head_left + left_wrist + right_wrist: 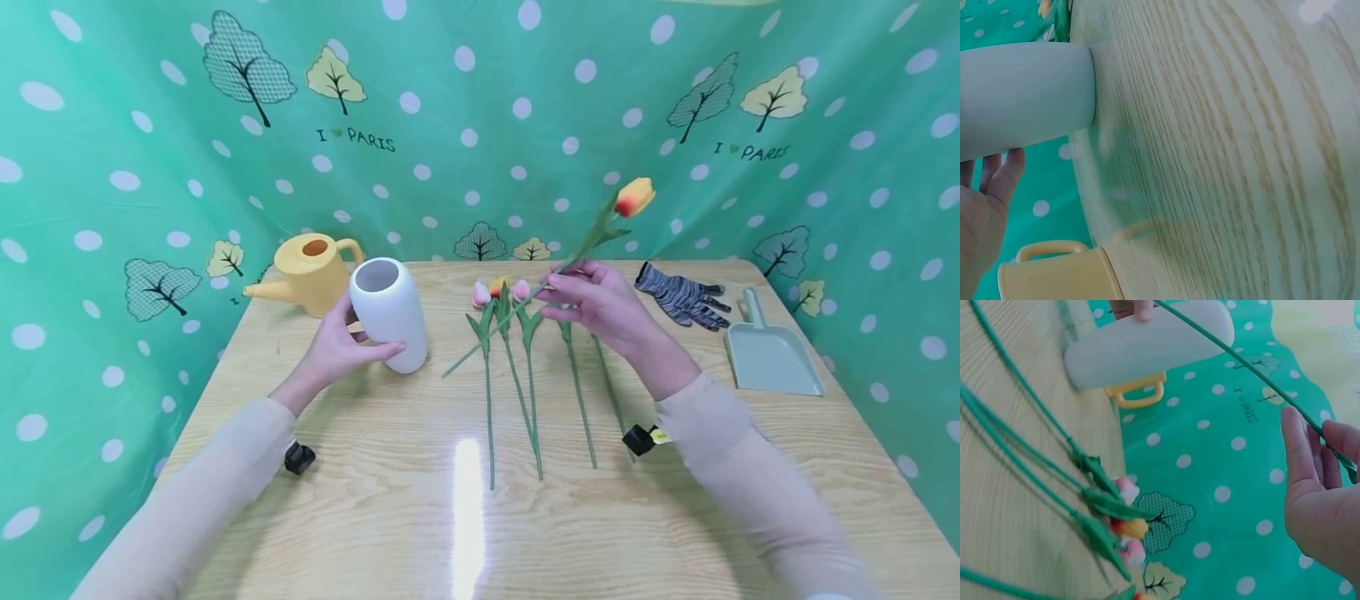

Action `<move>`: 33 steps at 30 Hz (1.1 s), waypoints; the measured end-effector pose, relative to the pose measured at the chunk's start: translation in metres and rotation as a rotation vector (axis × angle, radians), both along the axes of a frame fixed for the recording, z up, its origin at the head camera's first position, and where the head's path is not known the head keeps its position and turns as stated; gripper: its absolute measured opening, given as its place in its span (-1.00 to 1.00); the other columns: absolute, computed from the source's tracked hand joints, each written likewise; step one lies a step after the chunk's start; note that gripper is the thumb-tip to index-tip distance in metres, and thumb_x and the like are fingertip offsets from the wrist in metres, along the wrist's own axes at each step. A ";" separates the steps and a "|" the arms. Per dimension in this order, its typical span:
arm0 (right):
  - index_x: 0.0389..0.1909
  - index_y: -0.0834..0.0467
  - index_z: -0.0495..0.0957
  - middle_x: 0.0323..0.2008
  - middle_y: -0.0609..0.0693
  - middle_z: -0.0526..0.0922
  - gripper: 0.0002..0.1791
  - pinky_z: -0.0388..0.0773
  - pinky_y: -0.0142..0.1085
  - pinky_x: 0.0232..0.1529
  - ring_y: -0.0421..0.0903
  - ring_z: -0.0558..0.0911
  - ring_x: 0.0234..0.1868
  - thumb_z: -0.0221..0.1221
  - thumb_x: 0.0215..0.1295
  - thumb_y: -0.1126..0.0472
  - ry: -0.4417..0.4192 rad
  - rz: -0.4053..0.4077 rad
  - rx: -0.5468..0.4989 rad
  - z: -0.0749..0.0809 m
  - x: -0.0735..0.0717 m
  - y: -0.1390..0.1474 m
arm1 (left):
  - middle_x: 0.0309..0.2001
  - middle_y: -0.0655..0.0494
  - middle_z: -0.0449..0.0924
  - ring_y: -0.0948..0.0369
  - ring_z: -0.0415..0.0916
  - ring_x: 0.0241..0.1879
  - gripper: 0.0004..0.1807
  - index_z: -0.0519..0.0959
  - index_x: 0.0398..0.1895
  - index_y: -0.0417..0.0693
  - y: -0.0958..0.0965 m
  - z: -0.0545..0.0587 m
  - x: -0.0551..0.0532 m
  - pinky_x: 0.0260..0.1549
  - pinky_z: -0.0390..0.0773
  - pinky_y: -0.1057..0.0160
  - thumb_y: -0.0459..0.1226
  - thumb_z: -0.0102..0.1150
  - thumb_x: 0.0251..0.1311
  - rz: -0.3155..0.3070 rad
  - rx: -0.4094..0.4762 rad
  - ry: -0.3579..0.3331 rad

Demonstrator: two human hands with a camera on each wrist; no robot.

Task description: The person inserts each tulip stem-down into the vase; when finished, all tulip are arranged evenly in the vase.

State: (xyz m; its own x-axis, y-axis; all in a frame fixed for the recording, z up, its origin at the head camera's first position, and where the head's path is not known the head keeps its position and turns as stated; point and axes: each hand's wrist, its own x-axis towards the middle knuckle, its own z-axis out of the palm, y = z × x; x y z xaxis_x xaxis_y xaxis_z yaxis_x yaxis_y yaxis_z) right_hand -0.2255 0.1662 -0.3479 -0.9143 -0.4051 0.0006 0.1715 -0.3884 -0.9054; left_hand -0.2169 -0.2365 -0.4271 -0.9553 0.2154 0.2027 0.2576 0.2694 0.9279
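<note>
My left hand (337, 343) grips a white vase (392, 321) from its left side, thumb across the front and the mouth facing up. In the left wrist view, the base of the vase (1029, 94) is right at the tabletop, with fingers along its side. My right hand (603, 310) pinches the stem of an artificial yellow and red tulip (634, 198) above the table. The flower points up to the right, while the bare stem end slants down left toward the vase. In the right wrist view, the green stem (1241, 359) passes between thumb and fingers.
Several tulips (489, 400) lie on the wooden table (360, 517), blooms toward the back. A yellow watering can (315, 275) stands behind the vase at left. On the right are a grey striped glove (682, 296) and a light green dustpan (772, 354). A polka-dot curtain (420, 142) encloses the table.
</note>
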 end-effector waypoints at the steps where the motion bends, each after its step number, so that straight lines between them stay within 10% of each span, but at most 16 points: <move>1: -0.02 0.33 0.46 -0.12 0.15 0.65 -0.77 0.64 -0.02 0.04 0.04 0.73 -0.09 0.24 0.39 0.40 0.005 -0.004 -0.007 0.001 0.000 -0.002 | 0.31 0.17 0.38 0.04 0.42 0.19 0.08 0.24 0.49 0.31 0.000 0.000 0.001 0.08 0.59 -0.15 -0.33 0.66 -0.11 0.000 -0.001 0.000; 33: -0.18 0.31 0.55 -0.20 0.22 0.72 -0.90 0.71 -0.03 -0.08 0.10 0.76 -0.13 0.26 0.34 0.45 0.214 -0.086 -0.245 0.049 -0.008 -0.039 | 0.28 0.14 0.40 0.00 0.43 0.18 0.07 0.25 0.47 0.31 0.000 -0.004 0.001 0.05 0.62 -0.10 -0.34 0.67 -0.11 -0.008 0.015 0.013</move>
State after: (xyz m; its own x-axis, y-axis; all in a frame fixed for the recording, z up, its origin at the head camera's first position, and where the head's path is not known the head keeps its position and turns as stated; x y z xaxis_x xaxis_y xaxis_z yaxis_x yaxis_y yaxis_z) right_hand -0.2332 0.1274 -0.2992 -0.9137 -0.2907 0.2839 -0.0549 -0.6039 -0.7952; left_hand -0.2161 -0.2367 -0.4311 -0.9509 0.2196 0.2182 0.2717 0.2538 0.9283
